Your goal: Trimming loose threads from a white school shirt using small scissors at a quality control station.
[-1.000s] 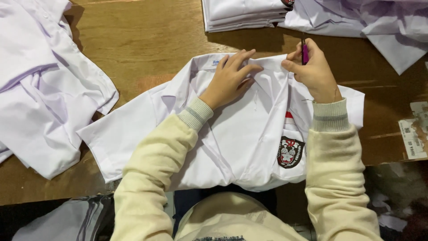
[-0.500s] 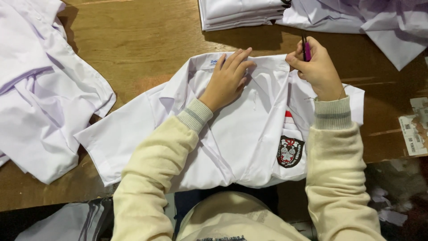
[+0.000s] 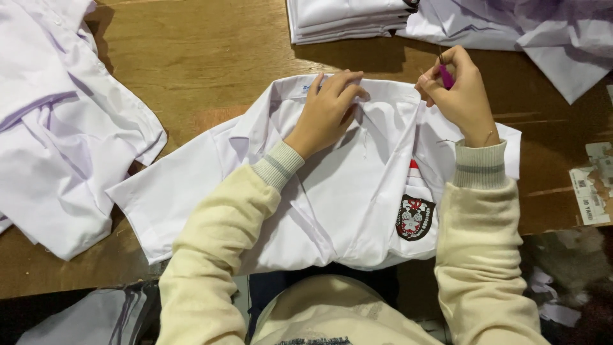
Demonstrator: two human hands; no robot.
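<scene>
A white short-sleeved shirt [image 3: 332, 204] with a dark crest badge [image 3: 414, 218] on its chest pocket lies spread on the wooden table [image 3: 211, 64], collar away from me. My left hand [image 3: 327, 110] presses flat on the collar, fingers curled over its edge. At the collar's right end, my right hand [image 3: 456, 92] pinches a small purple-handled tool [image 3: 446, 75]. Both arms wear cream sleeves with striped cuffs.
A loose heap of white shirts [image 3: 57, 128] lies at the left. A folded stack of white shirts [image 3: 345, 19] sits at the far edge, more crumpled white cloth [image 3: 530, 32] at the top right. Paper labels [image 3: 590, 191] lie at the right edge.
Both hands stay at the collar; the right hand with the purple tool has shifted slightly along the collar's right end. The shirt is unmoved.
</scene>
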